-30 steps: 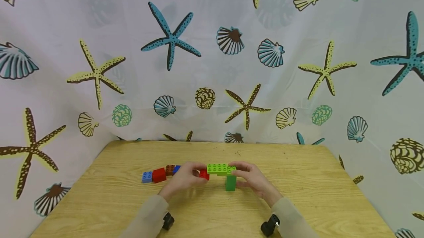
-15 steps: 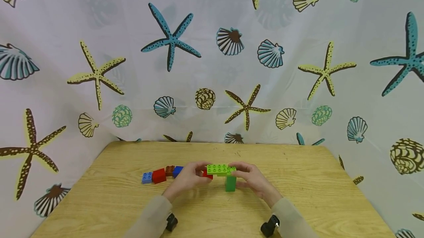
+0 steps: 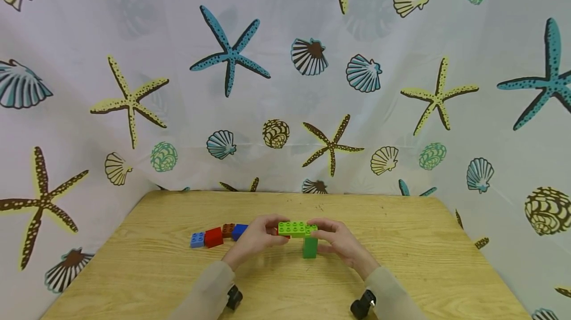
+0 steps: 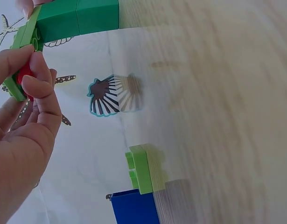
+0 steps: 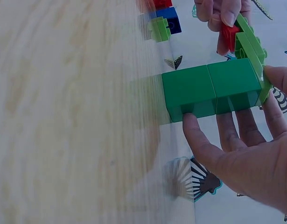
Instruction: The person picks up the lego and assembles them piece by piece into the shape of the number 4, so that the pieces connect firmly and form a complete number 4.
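In the middle of the table stands a tower of two dark green toy bricks (image 5: 211, 91), topped with light green bricks (image 3: 292, 228) that jut out to the left. My left hand (image 3: 256, 236) pinches a small red brick (image 5: 230, 37) against the underside of that overhang. Its thumb and fingers reach around the red brick and the overhang's end in the left wrist view. On the other side, my right hand (image 3: 341, 243) grips the tower, fingers along the dark green bricks (image 3: 310, 247) and fingertips at the light green top.
Left of my left hand lies a row with a light blue brick (image 3: 198, 240), a red brick (image 3: 213, 237), a brown brick (image 3: 228, 229) and a blue brick (image 3: 239, 231). Beside the blue one is a light green brick (image 4: 142, 170). A patterned curtain (image 3: 267, 102) surrounds the table (image 3: 401, 260).
My left hand has moved to the right, carrying the red brick in under the light green overhang. My right hand has stayed in place on the tower.
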Action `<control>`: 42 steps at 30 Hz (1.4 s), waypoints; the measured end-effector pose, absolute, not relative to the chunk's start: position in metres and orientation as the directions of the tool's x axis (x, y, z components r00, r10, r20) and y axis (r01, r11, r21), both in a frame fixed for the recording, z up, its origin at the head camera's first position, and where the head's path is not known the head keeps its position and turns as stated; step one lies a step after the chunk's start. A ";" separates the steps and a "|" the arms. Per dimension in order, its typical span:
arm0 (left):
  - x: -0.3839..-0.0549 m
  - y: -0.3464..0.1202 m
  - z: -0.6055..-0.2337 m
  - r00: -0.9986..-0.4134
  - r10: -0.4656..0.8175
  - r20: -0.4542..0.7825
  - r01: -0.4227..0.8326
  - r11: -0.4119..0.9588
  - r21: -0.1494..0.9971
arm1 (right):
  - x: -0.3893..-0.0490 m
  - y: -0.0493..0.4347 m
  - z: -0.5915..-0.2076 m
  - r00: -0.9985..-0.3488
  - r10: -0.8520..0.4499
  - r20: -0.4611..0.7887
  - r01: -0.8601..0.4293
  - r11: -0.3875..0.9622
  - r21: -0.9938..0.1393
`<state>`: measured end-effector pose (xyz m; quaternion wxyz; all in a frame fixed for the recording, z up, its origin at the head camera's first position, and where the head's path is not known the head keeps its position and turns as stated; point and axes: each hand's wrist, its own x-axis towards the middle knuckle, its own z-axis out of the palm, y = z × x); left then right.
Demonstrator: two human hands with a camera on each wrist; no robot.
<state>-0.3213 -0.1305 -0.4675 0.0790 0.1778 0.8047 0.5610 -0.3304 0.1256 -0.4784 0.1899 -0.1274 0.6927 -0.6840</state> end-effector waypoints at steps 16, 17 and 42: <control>-0.325 -0.132 -0.466 -0.928 0.373 0.019 0.112 0.231 0.967 | -0.333 0.125 -0.480 -0.893 -0.442 -0.083 0.077 0.031 -0.997; -0.325 -0.132 -0.466 -0.927 0.375 0.013 0.100 0.212 0.972 | -0.333 0.125 -0.480 -0.893 -0.443 -0.083 0.077 0.031 -0.997; -0.329 -0.129 -0.465 -0.939 0.343 -0.022 0.010 0.091 0.996 | -0.333 0.125 -0.481 -0.896 -0.436 -0.081 0.068 0.047 -0.997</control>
